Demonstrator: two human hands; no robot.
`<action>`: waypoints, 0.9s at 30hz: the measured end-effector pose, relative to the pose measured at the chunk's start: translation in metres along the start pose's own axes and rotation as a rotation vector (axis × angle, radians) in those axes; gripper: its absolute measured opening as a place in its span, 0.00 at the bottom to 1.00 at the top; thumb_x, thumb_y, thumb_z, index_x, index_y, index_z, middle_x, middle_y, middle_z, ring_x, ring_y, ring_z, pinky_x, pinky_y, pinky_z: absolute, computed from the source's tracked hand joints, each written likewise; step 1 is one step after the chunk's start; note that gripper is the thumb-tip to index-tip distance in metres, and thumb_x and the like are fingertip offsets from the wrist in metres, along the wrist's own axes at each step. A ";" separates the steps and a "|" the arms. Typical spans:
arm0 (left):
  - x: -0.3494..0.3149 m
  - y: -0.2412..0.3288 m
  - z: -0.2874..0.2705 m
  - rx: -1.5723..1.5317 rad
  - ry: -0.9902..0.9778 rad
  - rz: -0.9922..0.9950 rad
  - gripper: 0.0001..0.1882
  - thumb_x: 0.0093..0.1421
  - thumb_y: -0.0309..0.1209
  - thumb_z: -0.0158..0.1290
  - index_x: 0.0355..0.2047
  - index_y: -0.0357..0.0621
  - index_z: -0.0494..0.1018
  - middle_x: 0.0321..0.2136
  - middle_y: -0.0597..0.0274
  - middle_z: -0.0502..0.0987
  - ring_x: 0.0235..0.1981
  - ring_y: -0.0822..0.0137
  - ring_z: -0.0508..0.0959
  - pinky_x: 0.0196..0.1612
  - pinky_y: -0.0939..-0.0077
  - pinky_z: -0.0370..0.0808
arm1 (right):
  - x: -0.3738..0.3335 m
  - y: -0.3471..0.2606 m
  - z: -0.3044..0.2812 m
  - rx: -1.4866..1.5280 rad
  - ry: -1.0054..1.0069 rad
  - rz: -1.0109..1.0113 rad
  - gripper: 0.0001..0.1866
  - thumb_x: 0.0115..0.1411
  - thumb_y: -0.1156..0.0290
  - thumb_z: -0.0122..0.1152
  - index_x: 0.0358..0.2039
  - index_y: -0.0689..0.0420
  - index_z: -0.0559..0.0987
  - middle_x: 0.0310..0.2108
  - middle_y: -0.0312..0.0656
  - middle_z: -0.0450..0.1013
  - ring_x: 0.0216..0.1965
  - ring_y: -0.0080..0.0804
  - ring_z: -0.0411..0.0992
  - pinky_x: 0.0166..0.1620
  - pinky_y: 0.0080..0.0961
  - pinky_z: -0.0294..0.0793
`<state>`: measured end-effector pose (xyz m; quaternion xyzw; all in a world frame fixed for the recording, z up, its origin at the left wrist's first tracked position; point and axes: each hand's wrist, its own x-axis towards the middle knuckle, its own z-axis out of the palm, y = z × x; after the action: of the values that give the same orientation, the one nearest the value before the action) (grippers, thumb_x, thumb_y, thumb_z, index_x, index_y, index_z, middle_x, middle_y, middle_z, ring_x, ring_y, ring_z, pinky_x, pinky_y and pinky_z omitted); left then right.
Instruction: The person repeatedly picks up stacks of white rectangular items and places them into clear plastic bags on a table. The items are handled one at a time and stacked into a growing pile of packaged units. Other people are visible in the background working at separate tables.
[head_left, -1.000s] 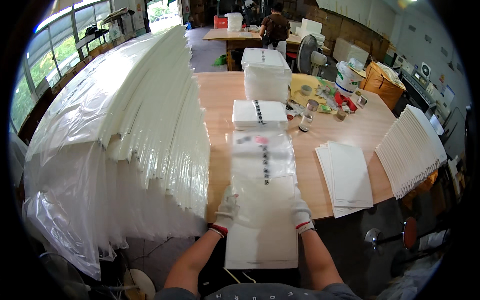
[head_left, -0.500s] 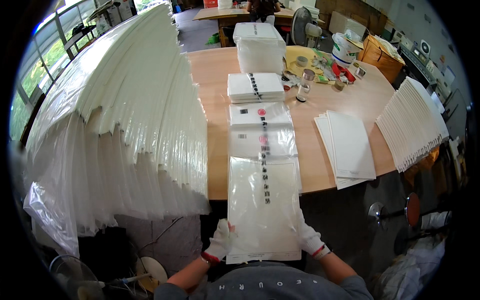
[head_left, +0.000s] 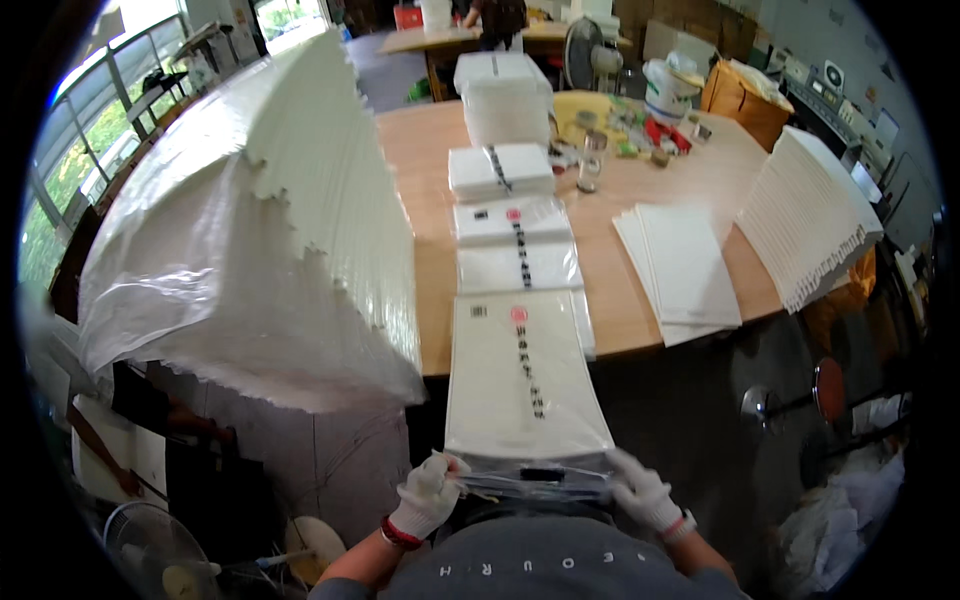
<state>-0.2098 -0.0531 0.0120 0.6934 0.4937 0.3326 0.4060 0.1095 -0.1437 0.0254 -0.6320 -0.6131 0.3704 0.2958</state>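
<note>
Both gloved hands, left hand and right hand, are pinching the clear bag's near edge, hanging off the table. Sealing step, likely; next needs flap folded square.

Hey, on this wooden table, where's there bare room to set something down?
Bare table lies between the middle row of bagged packs and the flat white sheets, and beyond those sheets toward the fanned white stack. Crowded: the huge pile on the left, the far-end clutter.
</note>
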 end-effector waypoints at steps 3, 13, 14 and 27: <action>0.020 0.038 0.000 -0.164 -0.080 0.196 0.04 0.47 0.16 0.42 0.22 0.37 0.63 0.22 0.58 0.68 0.24 0.66 0.71 0.28 0.74 0.70 | -0.013 -0.019 -0.038 0.227 -0.272 0.253 0.19 0.57 0.73 0.52 0.49 0.63 0.71 0.29 0.43 0.76 0.33 0.26 0.75 0.44 0.21 0.72; 0.070 0.160 -0.018 0.379 -0.096 0.902 0.08 0.44 0.28 0.56 0.26 0.45 0.69 0.26 0.60 0.71 0.23 0.60 0.74 0.22 0.73 0.70 | 0.079 0.009 0.067 1.071 0.034 0.097 0.19 0.59 0.71 0.50 0.50 0.66 0.68 0.46 0.44 0.69 0.43 0.32 0.71 0.48 0.27 0.71; 0.068 0.175 -0.034 0.396 -0.077 0.986 0.07 0.45 0.29 0.56 0.25 0.46 0.70 0.26 0.62 0.71 0.23 0.60 0.74 0.21 0.71 0.70 | 0.092 -0.008 0.061 1.086 0.072 0.033 0.20 0.59 0.72 0.49 0.50 0.67 0.68 0.46 0.43 0.69 0.44 0.31 0.71 0.48 0.27 0.71; 0.088 0.207 -0.348 -0.461 0.765 0.971 0.08 0.64 0.31 0.42 0.39 0.40 0.67 0.37 0.65 0.69 0.37 0.78 0.70 0.42 0.81 0.70 | 0.302 -0.365 -0.042 0.441 -0.241 -1.102 0.28 0.64 0.49 0.42 0.54 0.58 0.68 0.40 0.45 0.73 0.36 0.25 0.74 0.32 0.19 0.77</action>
<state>-0.3986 0.0752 0.3578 0.5653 0.1503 0.7982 0.1437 -0.0666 0.1864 0.3195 -0.0990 -0.7880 0.3501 0.4967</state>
